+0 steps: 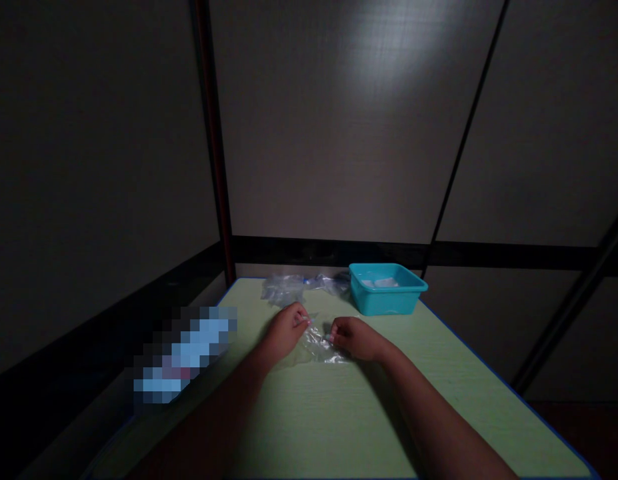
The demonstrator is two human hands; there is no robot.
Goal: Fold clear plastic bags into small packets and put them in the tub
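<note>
A clear plastic bag (316,347) lies crinkled on the green table (309,420), between my two hands. My left hand (287,330) pinches the bag's upper left part, thumb against fingers. On the other side, my right hand (356,338) has its fingers closed at the bag's right part, where a small pale bit shows at the fingertips; what exactly it is cannot be made out. Behind my hands, more clear plastic bags (283,289) lie near the table's far edge.
A turquoise plastic basket (386,303) with white items inside stands at the table's back right. A pixelated blue object (193,353) is at the left edge. Dark-trimmed wall panels (329,133) rise behind the table.
</note>
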